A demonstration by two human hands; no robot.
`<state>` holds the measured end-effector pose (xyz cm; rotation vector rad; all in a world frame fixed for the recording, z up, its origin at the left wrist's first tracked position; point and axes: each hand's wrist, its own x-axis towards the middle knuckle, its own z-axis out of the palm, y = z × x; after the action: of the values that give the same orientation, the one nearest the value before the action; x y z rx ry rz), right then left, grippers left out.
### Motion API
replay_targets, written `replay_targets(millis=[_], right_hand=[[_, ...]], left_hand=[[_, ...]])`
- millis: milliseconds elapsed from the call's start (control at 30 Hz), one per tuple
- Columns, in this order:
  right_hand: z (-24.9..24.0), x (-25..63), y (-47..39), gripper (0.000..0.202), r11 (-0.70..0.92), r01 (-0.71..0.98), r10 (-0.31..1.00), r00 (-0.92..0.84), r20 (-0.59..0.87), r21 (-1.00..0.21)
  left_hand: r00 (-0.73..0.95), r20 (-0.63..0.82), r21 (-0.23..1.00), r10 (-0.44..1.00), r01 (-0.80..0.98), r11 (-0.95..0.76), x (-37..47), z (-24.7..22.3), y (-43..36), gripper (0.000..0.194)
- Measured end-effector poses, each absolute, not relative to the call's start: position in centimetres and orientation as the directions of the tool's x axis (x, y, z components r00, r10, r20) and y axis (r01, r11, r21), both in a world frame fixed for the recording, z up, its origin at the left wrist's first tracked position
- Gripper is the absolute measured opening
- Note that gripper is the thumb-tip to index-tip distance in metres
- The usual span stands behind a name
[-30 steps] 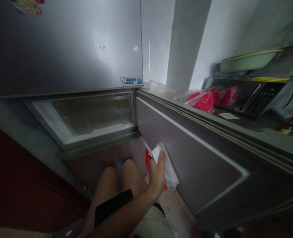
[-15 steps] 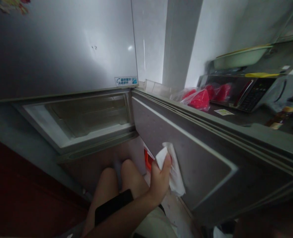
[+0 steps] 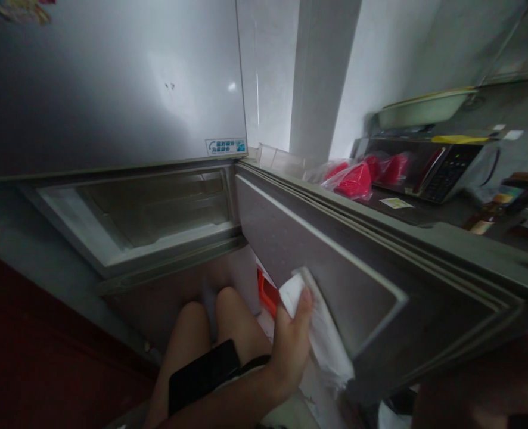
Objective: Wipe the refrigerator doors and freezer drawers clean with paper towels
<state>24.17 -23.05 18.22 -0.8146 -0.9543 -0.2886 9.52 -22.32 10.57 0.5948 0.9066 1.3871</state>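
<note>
1. A white cloth [image 3: 320, 325] is gripped in one hand [image 3: 291, 348] at the lower middle of the frame, fingers and thumb closed on its upper edge.
2. Which hand this is cannot be settled with certainty; from the arm entering at the lower left it is judged to be the left. The other hand is not seen clearly: only a blurred shape shows at the lower right corner.
3. The cloth is pressed flat against the inner face of the open door [image 3: 357, 262], near the door's lower edge, with its loose end hanging to the lower right.
4. The cloth is judged light, soft and limp; it will fold and bunch under pressure and can slip on the smooth panel, so it is best held bunched at its top.
5. The open compartment [image 3: 157, 208] lies at the middle left, below the closed upper door [image 3: 112, 83].
6. Bare knees [image 3: 214, 322] and a dark phone [image 3: 204, 375] resting on them are seen below it.
7. Red bags [image 3: 356, 179] and a microwave [image 3: 434, 167] stand on the tabletop [image 3: 425, 211] at the upper right.
</note>
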Motion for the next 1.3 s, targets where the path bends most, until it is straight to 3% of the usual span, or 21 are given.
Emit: replay_targets(millis=[133, 233, 367, 467, 567, 700, 833, 900, 967, 1133, 1200, 1300], right_hand=[[18.8, 24.0, -22.9, 0.032, 0.701, 0.623, 0.032, 0.461, 0.887, -0.348], [18.6, 24.4, -22.8, 0.033, 0.704, 0.633, 0.010, 0.445, 0.896, -0.322], [18.7, 24.4, -22.8, 0.034, 0.698, 0.650, -0.005, 0.424, 0.906, -0.301], [19.1, 24.0, -23.0, 0.035, 0.692, 0.654, 0.033, 0.396, 0.918, -0.307], [19.3, 24.0, -23.0, 0.035, 0.688, 0.670, 0.014, 0.373, 0.928, -0.280], [19.1, 24.2, -22.9, 0.036, 0.681, 0.680, 0.011, 0.364, 0.931, -0.273], [19.0, 24.0, -23.0, 0.035, 0.698, 0.647, 0.030, 0.401, 0.916, -0.306], [19.0, 23.7, -23.1, 0.035, 0.704, 0.630, 0.033, 0.433, 0.901, -0.328], [19.0, 23.5, -23.2, 0.035, 0.701, 0.622, 0.038, 0.454, 0.890, -0.348], [18.7, 23.6, -23.6, 0.035, 0.697, 0.594, 0.091, 0.483, 0.871, -0.402], [18.7, 23.7, -23.7, 0.035, 0.719, 0.568, 0.101, 0.486, 0.868, -0.401], [18.8, 23.8, -23.6, 0.035, 0.748, 0.548, 0.101, 0.463, 0.880, -0.374]], left_hand=[[-0.032, 0.199, 0.886, 0.979, -0.421, -0.194, 9.5, 16.3, -21.8, 0.054], [0.036, 0.499, 0.849, 0.866, -0.222, -0.480, 9.3, 18.1, -21.6, 0.041], [0.164, 0.797, 0.585, 0.581, 0.032, -0.811, 9.1, 17.9, -22.3, 0.031], [0.235, 0.918, 0.312, 0.319, 0.066, -0.948, 9.5, 16.1, -22.8, 0.037], [0.260, 0.954, 0.135, 0.152, 0.082, -0.987, 10.1, 12.2, -22.5, 0.041], [0.211, 0.976, 0.033, 0.061, 0.132, -0.991, 10.3, 5.5, -21.7, 0.044], [0.386, 0.906, 0.127, 0.173, 0.142, -0.982, 9.2, 3.2, -22.0, 0.049], [0.476, 0.840, 0.216, 0.261, 0.148, -0.965, 8.1, 5.0, -22.2, 0.049], [0.447, 0.853, 0.222, 0.271, 0.160, -0.962, 6.8, 8.5, -22.0, 0.048], [0.263, 0.963, -0.097, -0.049, 0.170, -0.981, 4.2, 18.5, -19.9, 0.019], [0.326, 0.936, -0.207, -0.130, 0.213, -0.955, 4.4, 21.1, -19.0, 0.014], [0.478, 0.853, -0.303, -0.210, 0.126, -0.945, 5.7, 22.6, -18.2, 0.020]])
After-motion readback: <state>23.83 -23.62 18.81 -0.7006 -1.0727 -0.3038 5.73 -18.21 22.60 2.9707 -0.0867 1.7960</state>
